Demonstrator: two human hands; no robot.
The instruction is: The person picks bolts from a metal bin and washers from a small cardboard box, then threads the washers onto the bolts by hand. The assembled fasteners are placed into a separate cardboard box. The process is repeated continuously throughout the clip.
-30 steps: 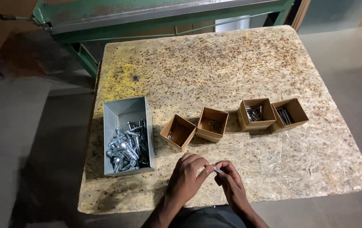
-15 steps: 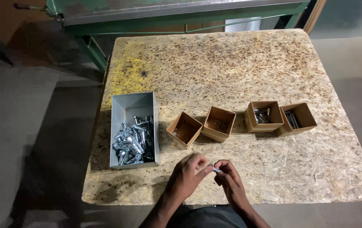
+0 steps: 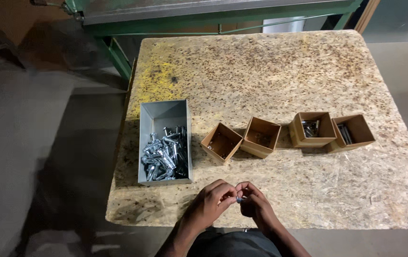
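Both hands meet at the near edge of the tabletop (image 3: pixel 308 76), the forearms coming up from the bottom of the view. The left hand (image 3: pixel 211 205) and the right hand (image 3: pixel 256 205) have curled fingers, and their fingertips pinch together a small metal piece (image 3: pixel 238 200). This piece is mostly hidden by the fingers, so its kind is hard to tell. It is held just above the tabletop, near the grey tray (image 3: pixel 165 116) full of bolts (image 3: pixel 165 159), and the four brown boxes (image 3: pixel 261 137) stand further behind.
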